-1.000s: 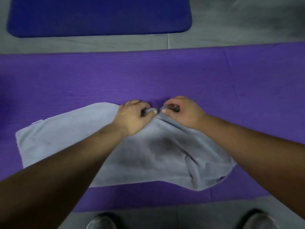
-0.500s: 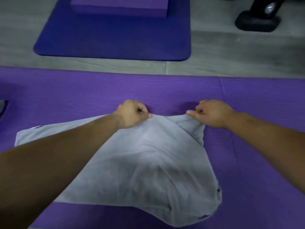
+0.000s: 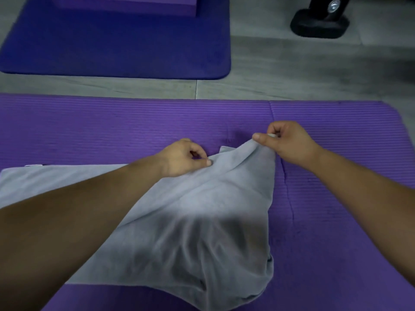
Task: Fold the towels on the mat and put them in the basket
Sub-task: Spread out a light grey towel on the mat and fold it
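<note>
A grey towel [image 3: 197, 221] lies spread over the purple mat [image 3: 112, 126], its right part doubled over and bulging. My left hand [image 3: 182, 158] pinches the towel's far edge near the middle, low on the mat. My right hand [image 3: 285, 142] pinches a corner of the towel and holds it lifted a little above the mat, to the right of the left hand. The cloth stretches taut between both hands. No basket is in view.
A dark blue mat [image 3: 116, 46] lies on the grey floor beyond, with a purple block [image 3: 128, 3] on it. A black base of some equipment [image 3: 318, 23] stands at the far right. The purple mat's right end curves off near the frame's edge.
My hands, which pinched the towel close together, have drawn apart. The right hand has moved right and lifted its corner; the towel's fold has opened out between them.
</note>
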A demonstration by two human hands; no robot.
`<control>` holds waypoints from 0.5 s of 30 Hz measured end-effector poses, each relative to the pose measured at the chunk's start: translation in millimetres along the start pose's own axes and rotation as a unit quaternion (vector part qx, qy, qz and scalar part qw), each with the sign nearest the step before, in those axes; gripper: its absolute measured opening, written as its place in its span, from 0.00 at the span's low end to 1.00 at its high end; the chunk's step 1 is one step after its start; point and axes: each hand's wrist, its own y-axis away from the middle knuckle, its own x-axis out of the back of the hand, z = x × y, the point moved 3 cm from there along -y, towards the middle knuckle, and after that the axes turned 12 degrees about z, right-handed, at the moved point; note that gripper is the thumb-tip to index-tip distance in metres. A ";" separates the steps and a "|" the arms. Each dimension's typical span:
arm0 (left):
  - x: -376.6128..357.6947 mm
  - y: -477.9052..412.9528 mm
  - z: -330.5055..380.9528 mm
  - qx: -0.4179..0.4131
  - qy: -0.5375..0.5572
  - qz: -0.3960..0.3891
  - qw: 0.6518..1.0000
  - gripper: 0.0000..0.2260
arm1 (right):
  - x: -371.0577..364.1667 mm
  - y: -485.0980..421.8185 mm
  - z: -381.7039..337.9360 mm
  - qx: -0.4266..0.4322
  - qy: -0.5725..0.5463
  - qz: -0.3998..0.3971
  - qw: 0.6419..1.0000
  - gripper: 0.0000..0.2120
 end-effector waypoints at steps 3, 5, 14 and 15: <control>-2.9 2.0 7.6 0.039 0.082 -0.018 0.996 0.09 | -2.7 0.3 -2.8 0.028 0.046 0.002 0.999 0.21; -5.3 3.5 15.6 0.067 0.175 -0.007 0.982 0.12 | -0.6 0.9 -5.7 0.028 0.033 0.013 0.999 0.20; -14.1 -7.0 80.1 0.028 0.274 -0.018 0.961 0.05 | -4.4 7.6 -27.4 0.064 -0.016 -0.060 0.996 0.26; -7.8 -8.4 78.5 0.033 0.272 -0.004 0.962 0.06 | -0.3 7.7 -27.0 0.066 0.026 -0.081 0.994 0.27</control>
